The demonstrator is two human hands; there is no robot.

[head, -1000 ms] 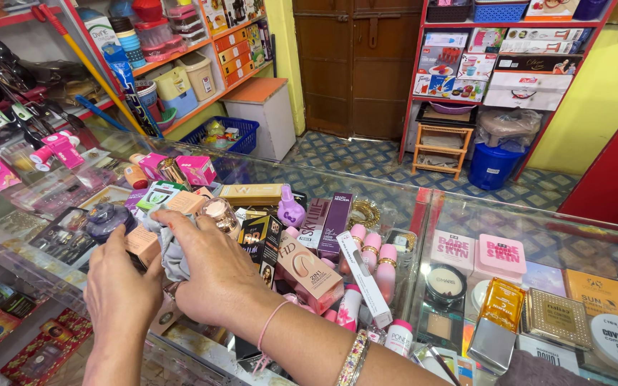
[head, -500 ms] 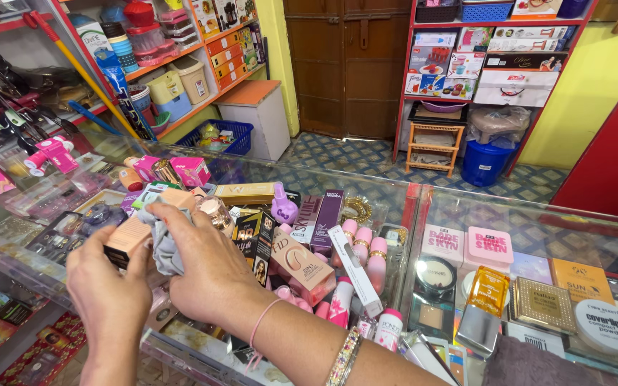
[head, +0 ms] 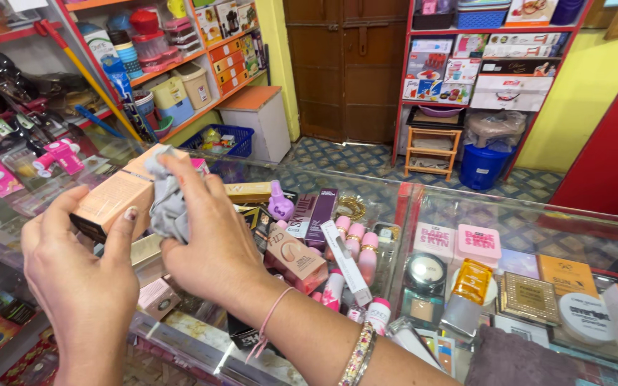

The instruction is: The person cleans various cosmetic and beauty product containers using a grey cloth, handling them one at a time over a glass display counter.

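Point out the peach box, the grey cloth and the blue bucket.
peach box (head: 112,196): head view, on its long front face.
grey cloth (head: 168,207): head view, on the bunched middle.
blue bucket (head: 482,166): head view, on its side wall.

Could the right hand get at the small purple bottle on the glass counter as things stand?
Probably yes. The purple bottle stands just right of the right hand, on top of the counter with nothing over it. But the right hand's fingers hold a grey cloth against the peach box, so they are occupied.
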